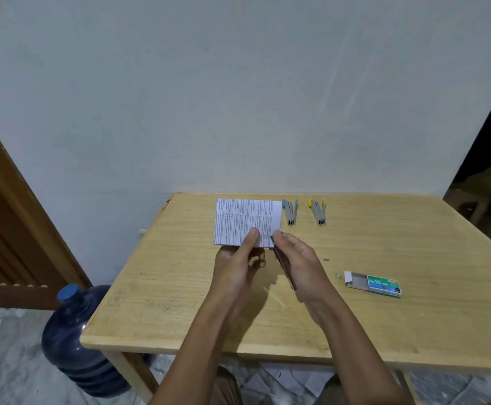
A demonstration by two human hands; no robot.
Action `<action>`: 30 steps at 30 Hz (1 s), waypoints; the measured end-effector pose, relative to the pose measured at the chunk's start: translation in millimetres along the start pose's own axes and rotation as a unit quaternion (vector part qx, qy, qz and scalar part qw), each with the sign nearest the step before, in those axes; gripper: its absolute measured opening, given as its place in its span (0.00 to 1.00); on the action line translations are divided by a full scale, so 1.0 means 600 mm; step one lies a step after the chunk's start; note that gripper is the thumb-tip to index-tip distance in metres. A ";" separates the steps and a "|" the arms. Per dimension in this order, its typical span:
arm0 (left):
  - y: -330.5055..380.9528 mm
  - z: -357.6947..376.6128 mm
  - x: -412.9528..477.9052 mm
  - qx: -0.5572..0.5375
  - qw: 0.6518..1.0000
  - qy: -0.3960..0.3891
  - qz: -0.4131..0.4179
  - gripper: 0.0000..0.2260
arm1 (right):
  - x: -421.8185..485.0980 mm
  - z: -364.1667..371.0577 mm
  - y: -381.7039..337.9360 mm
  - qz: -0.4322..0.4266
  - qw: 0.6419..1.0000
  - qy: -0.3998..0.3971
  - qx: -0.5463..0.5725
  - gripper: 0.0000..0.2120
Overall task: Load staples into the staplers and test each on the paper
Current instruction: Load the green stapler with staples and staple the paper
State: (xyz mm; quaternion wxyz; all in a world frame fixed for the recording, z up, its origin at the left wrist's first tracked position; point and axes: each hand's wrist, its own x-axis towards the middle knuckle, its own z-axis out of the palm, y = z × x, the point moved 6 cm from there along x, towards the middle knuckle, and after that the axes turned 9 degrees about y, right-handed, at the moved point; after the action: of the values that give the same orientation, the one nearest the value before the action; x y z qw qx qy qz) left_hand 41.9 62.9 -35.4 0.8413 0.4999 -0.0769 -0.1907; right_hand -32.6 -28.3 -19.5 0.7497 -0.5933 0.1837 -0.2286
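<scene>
My left hand (240, 260) pinches the near edge of a folded printed paper (244, 219) and holds it up over the wooden table (180, 287). My right hand (299, 264) grips a dark stapler (285, 263) with a teal tip, its nose at the paper's lower right corner. Two more staplers lie at the back of the table: one with blue ends (290, 212) and one with yellow ends (318, 211). An open green staple box (375, 284) lies to the right of my hands.
Two small loose staple strips (326, 259) (338, 275) lie near the box. A blue water jug (75, 340) stands on the floor by the table's left front leg. A wall runs behind the table and a wooden door is at left.
</scene>
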 end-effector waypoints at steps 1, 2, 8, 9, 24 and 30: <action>0.001 0.000 0.001 0.000 1.000 -0.001 0.002 0.11 | 0.000 0.002 -0.001 -0.001 1.000 -0.005 0.002 0.14; 0.003 0.000 0.002 0.002 1.000 -0.002 0.004 0.11 | -0.001 0.003 -0.002 -0.004 1.000 -0.007 0.005 0.14; 0.011 0.003 0.003 0.017 1.000 -0.016 0.012 0.07 | 0.002 0.002 -0.001 -0.005 0.999 0.024 0.022 0.14; 0.011 0.004 0.003 0.018 1.000 -0.016 0.012 0.07 | 0.003 0.001 0.000 -0.004 0.999 0.027 0.022 0.14; 0.009 -0.005 0.014 -0.006 0.999 0.023 -0.035 0.06 | 0.005 -0.033 -0.004 -0.012 0.993 0.113 0.043 0.26; -0.007 -0.011 0.007 0.051 0.995 -0.017 -0.087 0.17 | 0.023 -0.031 -0.011 -0.003 0.989 0.123 -0.081 0.07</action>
State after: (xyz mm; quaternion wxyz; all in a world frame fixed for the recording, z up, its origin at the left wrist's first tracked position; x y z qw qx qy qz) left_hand 46.5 64.9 -42.3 0.7935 0.5437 -0.0572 -0.2672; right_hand -32.2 -52.0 -17.2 0.6699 -0.6201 0.2910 -0.2862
